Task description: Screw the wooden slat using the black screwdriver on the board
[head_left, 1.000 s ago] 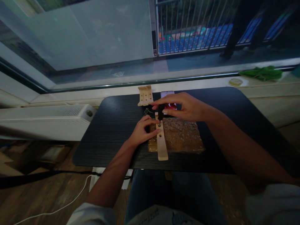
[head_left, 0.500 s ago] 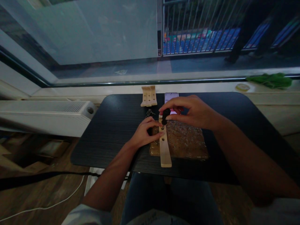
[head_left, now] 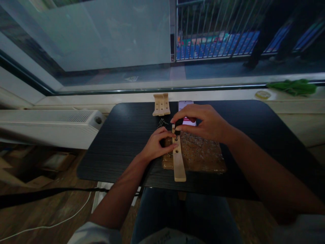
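Observation:
My right hand (head_left: 203, 120) grips a stubby black screwdriver (head_left: 178, 127) from above, thumb and fingers round its handle. Its tip meets a hole in a pale wooden piece (head_left: 179, 164), where a bit of metal shows. This piece has a flared near end and lies across a brown, plastic-wrapped slab (head_left: 203, 152), overhanging its near edge. From the left, my left hand (head_left: 158, 142) presses the piece with thumb and forefinger, either side of that hole. A second hole lies open by the thumb. Just beyond the left hand is a small pile of screws (head_left: 162, 122).
Several matching wooden pieces (head_left: 161, 104) stand together at the back of the black table (head_left: 122, 142). A lit phone (head_left: 186, 105) lies partly behind my right hand. A radiator (head_left: 50, 127) is at left; a roll of tape (head_left: 263, 94) and green cloth (head_left: 291, 87) rest on the windowsill.
My right hand has turned and shifted slightly left with the screwdriver, whose handle is now more hidden by the fingers. The left hand and the wooden piece stay put.

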Available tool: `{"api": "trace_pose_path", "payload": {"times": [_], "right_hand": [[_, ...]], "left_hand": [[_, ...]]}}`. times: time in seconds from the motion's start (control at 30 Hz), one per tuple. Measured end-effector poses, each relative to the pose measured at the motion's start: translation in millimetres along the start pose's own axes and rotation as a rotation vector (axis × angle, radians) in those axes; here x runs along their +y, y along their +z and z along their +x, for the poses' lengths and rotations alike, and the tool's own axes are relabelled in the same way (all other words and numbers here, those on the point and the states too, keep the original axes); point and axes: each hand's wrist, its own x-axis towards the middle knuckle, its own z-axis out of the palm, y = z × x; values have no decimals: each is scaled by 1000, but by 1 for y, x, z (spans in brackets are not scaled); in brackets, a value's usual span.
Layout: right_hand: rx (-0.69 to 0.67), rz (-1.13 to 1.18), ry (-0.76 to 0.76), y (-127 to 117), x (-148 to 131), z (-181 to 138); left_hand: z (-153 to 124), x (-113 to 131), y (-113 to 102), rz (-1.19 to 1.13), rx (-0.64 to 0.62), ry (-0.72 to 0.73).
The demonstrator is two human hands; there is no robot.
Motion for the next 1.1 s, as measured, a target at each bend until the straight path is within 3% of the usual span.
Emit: {"api": "trace_pose_path", "payload": {"times": [0.43,1.1], "right_hand": [[-151,50,70,-10,1,-2],[33,92,91,2,2,-1]], "left_hand": [[0,-1,2,-50,0,-11],[0,-1,1,-3,-12,-7]]}}
